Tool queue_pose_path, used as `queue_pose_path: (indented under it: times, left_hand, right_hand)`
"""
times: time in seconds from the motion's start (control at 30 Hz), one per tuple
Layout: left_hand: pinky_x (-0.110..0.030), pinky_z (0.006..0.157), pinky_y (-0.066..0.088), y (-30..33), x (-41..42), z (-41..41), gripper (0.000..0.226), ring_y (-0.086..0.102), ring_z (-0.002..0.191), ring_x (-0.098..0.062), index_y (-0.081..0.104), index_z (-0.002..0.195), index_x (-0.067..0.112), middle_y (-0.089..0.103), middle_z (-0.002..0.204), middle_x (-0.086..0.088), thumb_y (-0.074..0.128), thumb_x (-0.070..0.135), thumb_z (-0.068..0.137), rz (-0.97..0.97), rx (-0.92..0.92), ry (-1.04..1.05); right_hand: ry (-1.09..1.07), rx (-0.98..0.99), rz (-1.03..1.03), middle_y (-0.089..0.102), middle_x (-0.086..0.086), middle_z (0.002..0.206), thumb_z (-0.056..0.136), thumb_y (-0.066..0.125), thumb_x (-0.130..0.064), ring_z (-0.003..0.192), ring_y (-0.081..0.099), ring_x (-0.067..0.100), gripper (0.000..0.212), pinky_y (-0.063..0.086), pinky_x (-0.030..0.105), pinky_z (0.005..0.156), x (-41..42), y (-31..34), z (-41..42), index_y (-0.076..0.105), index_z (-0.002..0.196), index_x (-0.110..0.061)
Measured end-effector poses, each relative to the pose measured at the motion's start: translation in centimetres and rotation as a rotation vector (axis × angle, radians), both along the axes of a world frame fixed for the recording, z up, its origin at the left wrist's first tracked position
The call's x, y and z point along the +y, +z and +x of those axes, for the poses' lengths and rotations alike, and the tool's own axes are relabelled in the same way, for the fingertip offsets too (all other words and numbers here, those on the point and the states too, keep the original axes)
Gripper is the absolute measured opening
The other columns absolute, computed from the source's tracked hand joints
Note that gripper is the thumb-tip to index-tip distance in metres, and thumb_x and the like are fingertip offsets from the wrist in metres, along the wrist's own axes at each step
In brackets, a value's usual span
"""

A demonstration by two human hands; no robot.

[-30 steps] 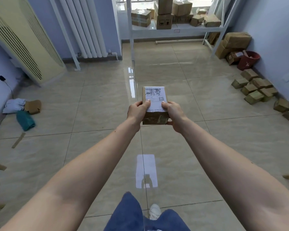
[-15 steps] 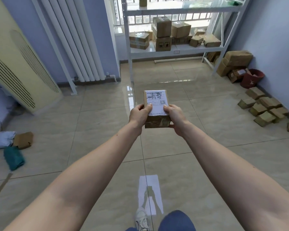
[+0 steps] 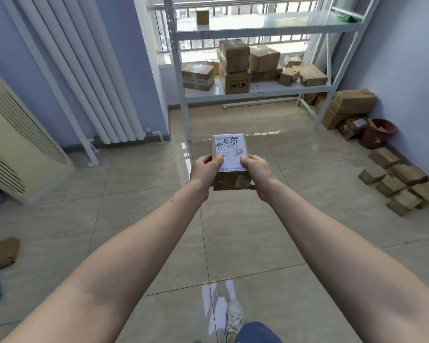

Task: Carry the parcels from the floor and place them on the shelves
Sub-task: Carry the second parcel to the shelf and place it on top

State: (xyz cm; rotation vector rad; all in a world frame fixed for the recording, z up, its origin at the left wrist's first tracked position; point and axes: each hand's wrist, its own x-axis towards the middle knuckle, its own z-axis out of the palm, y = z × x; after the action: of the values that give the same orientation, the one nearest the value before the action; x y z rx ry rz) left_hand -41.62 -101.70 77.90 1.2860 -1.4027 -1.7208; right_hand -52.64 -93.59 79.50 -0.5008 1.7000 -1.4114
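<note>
I hold a small brown parcel (image 3: 229, 149) with a white shipping label out in front of me, at about waist height above the tiled floor. My left hand (image 3: 204, 170) grips its left side and my right hand (image 3: 256, 172) grips its right side, thumbs on the label. Ahead stands a white metal shelf unit (image 3: 258, 91). Its lower shelf carries several cardboard parcels (image 3: 234, 55). One small box (image 3: 202, 17) sits on the upper shelf. More small parcels (image 3: 396, 183) lie on the floor along the right wall.
A red bucket (image 3: 377, 132) and stacked cartons (image 3: 349, 106) sit by the shelf's right leg. White radiator pipes (image 3: 84, 78) and a cream air-conditioner unit (image 3: 12, 142) line the left wall. A brown packet (image 3: 4, 252) lies on the floor at left.
I have walked toward the shelf, so it looks nearer and larger, and the upper shelf has come into sight. Both hands keep the same hold on the parcel.
</note>
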Motion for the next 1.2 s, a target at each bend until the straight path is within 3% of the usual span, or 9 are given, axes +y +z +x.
queue_pose_path:
  times: [0.27,0.63,0.77,0.83,1.07,1.2]
  left_hand:
    - [-0.026,0.065,0.050,1.5,-11.0,-7.2,0.013,0.065,0.081,-0.014,0.064,0.105,0.021,0.070,0.100,-0.001,0.061,0.029,0.094,-0.007,0.020,0.060]
    - [-0.026,0.065,0.052,1.9,-30.7,-14.6,0.030,0.067,0.087,-0.016,0.066,0.119,0.016,0.072,0.110,-0.005,0.061,0.032,0.095,-0.048,0.014,0.041]
    - [-0.030,0.073,0.058,3.0,-38.1,-17.3,0.034,0.069,0.090,-0.018,0.066,0.123,0.014,0.073,0.115,-0.007,0.061,0.032,0.094,-0.069,0.023,0.022]
    - [-0.028,0.069,0.056,3.3,-41.4,-18.9,0.033,0.069,0.087,-0.016,0.066,0.124,0.013,0.073,0.114,-0.007,0.061,0.030,0.095,-0.072,0.038,0.005]
    - [-0.029,0.072,0.057,3.7,-52.1,-25.7,0.039,0.072,0.099,-0.021,0.064,0.127,0.016,0.074,0.113,-0.005,0.061,0.036,0.094,-0.097,0.027,-0.017]
    - [-0.028,0.070,0.056,5.2,-58.4,-30.3,0.040,0.071,0.099,-0.022,0.062,0.128,0.014,0.073,0.115,-0.007,0.062,0.034,0.094,-0.129,0.067,0.020]
  right_hand:
    - [0.074,0.000,-0.021,0.067,-0.001,0.088,0.102,0.048,-0.019,0.071,0.064,0.012,0.023,0.048,0.022,0.053,-11.8,1.3,-7.5,0.059,0.121,-0.013]
    - [0.081,0.031,-0.058,0.069,0.002,0.093,0.100,0.051,-0.021,0.078,0.066,0.015,0.015,0.055,0.033,0.069,-31.5,1.2,-15.6,0.059,0.112,-0.015]
    - [0.027,0.044,-0.056,0.066,0.005,0.105,0.098,0.056,-0.027,0.085,0.066,0.017,0.029,0.056,0.037,0.076,-38.8,1.9,-18.5,0.048,0.123,-0.014]
    - [0.001,0.041,-0.050,0.064,0.007,0.109,0.097,0.058,-0.029,0.086,0.065,0.017,0.031,0.057,0.038,0.076,-41.9,2.1,-20.0,0.045,0.120,-0.014]
    - [-0.031,0.089,-0.078,0.067,0.012,0.120,0.097,0.058,-0.031,0.102,0.069,0.023,0.032,0.059,0.044,0.089,-52.7,2.6,-26.7,0.048,0.121,-0.013]
    - [-0.023,0.104,-0.139,0.067,0.012,0.117,0.098,0.058,-0.029,0.092,0.068,0.018,0.034,0.059,0.037,0.077,-59.2,3.7,-31.3,0.049,0.124,-0.010]
